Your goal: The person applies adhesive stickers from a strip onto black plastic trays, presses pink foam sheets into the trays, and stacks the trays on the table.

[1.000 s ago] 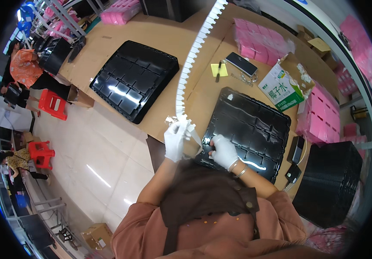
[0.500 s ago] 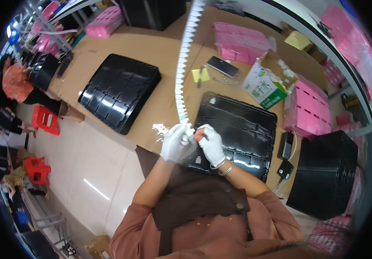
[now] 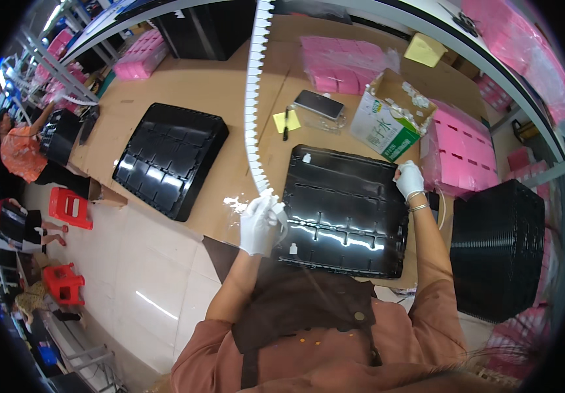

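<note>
Left hand (image 3: 261, 224), white-gloved: fingers closed, pinching the lower end of a long white toothed strip (image 3: 253, 98) that runs up across the cardboard-covered worktop (image 3: 177, 85). Right hand (image 3: 409, 179), gloved: fingers curled on the far right corner of the black moulded tray (image 3: 344, 209) lying flat before the person. Second black tray (image 3: 168, 157) lies left, well apart.

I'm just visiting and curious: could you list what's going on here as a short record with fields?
Left hand: white glove, gripping the near end of a long white strip
Right hand: white glove, at the far right corner of a black tray
On tray: two small white pieces
Second black tray: to the left, untouched
Surface: brown table
Nearby: open carton, phone
</note>
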Action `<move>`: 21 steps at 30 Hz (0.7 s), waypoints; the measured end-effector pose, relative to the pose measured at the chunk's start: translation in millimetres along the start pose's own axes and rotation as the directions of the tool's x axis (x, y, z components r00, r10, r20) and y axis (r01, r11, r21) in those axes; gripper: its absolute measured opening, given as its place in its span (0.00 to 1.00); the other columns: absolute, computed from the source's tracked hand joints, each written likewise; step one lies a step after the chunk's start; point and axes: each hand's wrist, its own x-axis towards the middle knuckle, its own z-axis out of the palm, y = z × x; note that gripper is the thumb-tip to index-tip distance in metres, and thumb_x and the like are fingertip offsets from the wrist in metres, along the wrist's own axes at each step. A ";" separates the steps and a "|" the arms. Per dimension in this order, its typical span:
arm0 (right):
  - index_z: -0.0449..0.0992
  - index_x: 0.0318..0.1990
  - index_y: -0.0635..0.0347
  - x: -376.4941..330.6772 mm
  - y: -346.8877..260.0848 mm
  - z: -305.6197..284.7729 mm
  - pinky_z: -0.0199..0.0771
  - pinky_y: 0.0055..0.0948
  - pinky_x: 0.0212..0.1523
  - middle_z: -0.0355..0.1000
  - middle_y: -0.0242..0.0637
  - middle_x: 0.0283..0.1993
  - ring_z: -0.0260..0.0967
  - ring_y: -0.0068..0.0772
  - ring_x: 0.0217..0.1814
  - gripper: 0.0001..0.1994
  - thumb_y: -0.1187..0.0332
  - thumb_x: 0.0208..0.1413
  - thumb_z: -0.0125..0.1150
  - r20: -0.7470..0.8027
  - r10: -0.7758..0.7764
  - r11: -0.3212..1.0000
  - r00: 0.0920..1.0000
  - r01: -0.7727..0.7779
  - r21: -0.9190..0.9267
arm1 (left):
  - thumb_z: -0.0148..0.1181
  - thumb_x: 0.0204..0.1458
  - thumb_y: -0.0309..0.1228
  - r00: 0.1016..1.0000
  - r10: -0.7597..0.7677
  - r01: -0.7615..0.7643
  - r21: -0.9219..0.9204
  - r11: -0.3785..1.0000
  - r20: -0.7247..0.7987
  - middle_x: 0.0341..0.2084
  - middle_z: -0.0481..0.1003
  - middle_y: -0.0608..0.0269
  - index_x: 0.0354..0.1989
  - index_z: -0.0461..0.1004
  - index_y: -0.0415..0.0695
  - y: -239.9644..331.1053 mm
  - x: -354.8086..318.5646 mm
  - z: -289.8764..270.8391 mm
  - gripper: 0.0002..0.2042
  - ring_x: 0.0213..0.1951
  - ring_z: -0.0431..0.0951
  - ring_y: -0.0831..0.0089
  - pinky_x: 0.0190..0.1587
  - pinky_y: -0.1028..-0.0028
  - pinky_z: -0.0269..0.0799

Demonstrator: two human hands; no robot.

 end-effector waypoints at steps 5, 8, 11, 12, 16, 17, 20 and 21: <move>0.73 0.34 0.63 2.1 -32.1 -17.8 0.73 0.43 0.42 0.72 0.48 0.39 0.72 0.52 0.42 0.16 0.70 0.37 0.72 -0.028 0.253 0.963 0.967 -0.249 0.100 | 0.55 0.59 0.34 0.998 0.056 -0.051 0.169 0.984 -0.021 0.25 0.75 0.67 0.42 0.75 0.37 3.2 -14.4 -4.4 0.12 0.22 0.69 0.86 0.23 0.86 0.62; 0.74 0.38 0.63 -25.5 -112.5 -29.9 0.73 0.40 0.44 0.72 0.48 0.40 0.73 0.48 0.43 0.18 0.68 0.38 0.72 -0.038 0.115 0.887 0.993 -0.085 0.453 | 0.56 0.59 0.34 0.997 0.078 -0.070 0.231 0.970 -0.027 0.24 0.75 0.67 0.41 0.75 0.37 9.2 -20.8 7.3 0.11 0.22 0.70 0.86 0.23 0.86 0.63; 0.74 0.43 0.61 -70.7 -207.9 -36.3 0.72 0.24 0.40 0.74 0.35 0.38 0.70 0.23 0.36 0.16 0.67 0.47 0.69 0.266 -0.273 0.336 0.925 -0.167 0.927 | 0.55 0.59 0.33 0.995 0.100 -0.092 0.292 0.952 -0.013 0.25 0.75 0.66 0.40 0.75 0.37 1.7 -23.2 13.0 0.11 0.22 0.70 0.86 0.24 0.85 0.65; 0.75 0.41 0.61 -82.6 -230.4 -41.6 0.71 0.23 0.39 0.74 0.33 0.35 0.70 0.21 0.35 0.13 0.69 0.48 0.67 0.252 -0.324 0.328 0.912 -0.142 0.934 | 0.55 0.59 0.33 0.992 0.129 -0.125 0.302 0.945 0.007 0.26 0.76 0.65 0.39 0.75 0.36 -0.6 -23.2 14.6 0.11 0.22 0.71 0.86 0.25 0.85 0.66; 0.76 0.36 0.65 -100.7 -259.7 -24.1 0.70 0.23 0.37 0.75 0.34 0.30 0.70 0.21 0.34 0.07 0.71 0.52 0.63 0.212 -0.227 0.243 0.950 -0.155 0.957 | 0.57 0.58 0.31 0.986 0.162 -0.142 0.293 0.945 -0.045 0.22 0.74 0.69 0.39 0.76 0.36 0.0 -27.1 21.7 0.09 0.21 0.69 0.88 0.23 0.86 0.64; 0.76 0.36 0.65 -101.0 -260.1 -22.8 0.70 0.23 0.37 0.75 0.34 0.30 0.70 0.21 0.34 0.07 0.71 0.52 0.63 0.214 -0.225 0.244 0.951 -0.158 0.957 | 0.57 0.58 0.31 0.986 0.159 -0.140 0.294 0.946 -0.043 0.22 0.74 0.69 0.39 0.76 0.36 1.3 -26.5 20.3 0.09 0.21 0.69 0.88 0.23 0.86 0.64; 0.76 0.36 0.66 -102.9 -257.8 -23.2 0.70 0.22 0.37 0.75 0.33 0.30 0.70 0.20 0.33 0.07 0.71 0.53 0.63 0.284 -0.272 0.223 0.919 -0.227 0.948 | 0.56 0.58 0.30 0.995 0.101 -0.094 0.296 0.951 -0.010 0.24 0.74 0.69 0.40 0.76 0.35 2.5 -24.3 14.9 0.10 0.21 0.69 0.88 0.23 0.85 0.65; 0.76 0.36 0.66 -104.4 -258.2 -26.0 0.70 0.22 0.37 0.75 0.33 0.30 0.70 0.20 0.33 0.07 0.71 0.53 0.63 0.283 -0.275 0.173 0.919 -0.242 0.955 | 0.56 0.58 0.30 0.995 0.093 -0.083 0.275 0.958 -0.024 0.24 0.75 0.69 0.40 0.76 0.35 -0.3 -23.3 12.6 0.10 0.22 0.69 0.88 0.23 0.85 0.65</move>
